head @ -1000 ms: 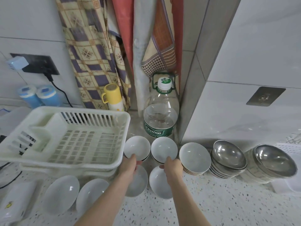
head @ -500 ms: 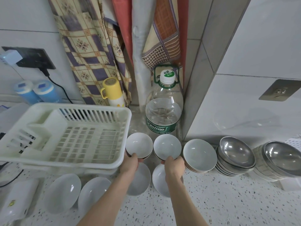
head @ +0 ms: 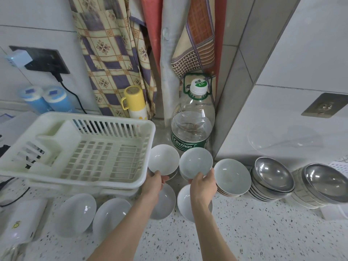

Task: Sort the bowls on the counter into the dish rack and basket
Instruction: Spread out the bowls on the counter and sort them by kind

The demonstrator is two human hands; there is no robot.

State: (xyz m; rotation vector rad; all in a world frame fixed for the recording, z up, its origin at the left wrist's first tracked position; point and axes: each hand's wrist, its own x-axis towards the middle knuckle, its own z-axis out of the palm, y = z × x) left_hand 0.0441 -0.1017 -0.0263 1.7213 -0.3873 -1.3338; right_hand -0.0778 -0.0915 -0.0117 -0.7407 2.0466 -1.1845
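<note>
- Lower left of the frame: two white shallow bowls (head: 75, 213) and (head: 111, 215) lie side by side on the speckled counter (head: 263, 232).
- Lower centre: two more white bowls (head: 165, 202) and (head: 183, 202) sit partly under the forearms.
- Centre: the left hand (head: 153, 186) pinches the near rim of a small white bowl (head: 163, 161); the right hand (head: 203, 186) grips the rim of another small white bowl (head: 195, 162), tilted.
- Right of centre: a stack of white bowls (head: 232, 176), then two stacks of steel bowls (head: 273, 176) and (head: 325, 183).
- Left of centre: the white dish rack (head: 84, 153) stands with no bowls in it.
- Upper centre: a Cestbon water bottle (head: 192, 127) and a yellow flask (head: 134, 102) stand at the wall.
</note>
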